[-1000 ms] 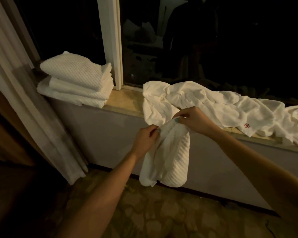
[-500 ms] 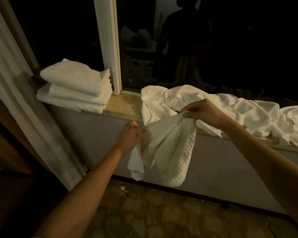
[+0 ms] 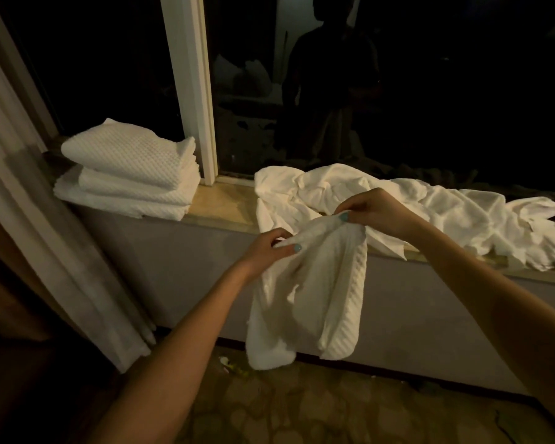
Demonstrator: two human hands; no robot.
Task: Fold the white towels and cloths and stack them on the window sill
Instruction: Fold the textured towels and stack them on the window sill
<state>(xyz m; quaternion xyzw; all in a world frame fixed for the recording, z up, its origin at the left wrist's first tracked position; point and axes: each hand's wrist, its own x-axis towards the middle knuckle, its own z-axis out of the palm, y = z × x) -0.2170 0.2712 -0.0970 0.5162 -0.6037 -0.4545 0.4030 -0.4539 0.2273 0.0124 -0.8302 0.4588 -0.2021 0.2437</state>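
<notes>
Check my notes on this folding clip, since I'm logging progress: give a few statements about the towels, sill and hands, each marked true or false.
1. The left hand and right hand both hold one small towel before the window sill. True.
2. The folded stack sits at the sill's right end. False: it sits at the left end, near the curtain.
3. Unfolded cloths lie heaped on the sill. True.
4. The small towel rests on the floor. False: it hangs from the hands.
</notes>
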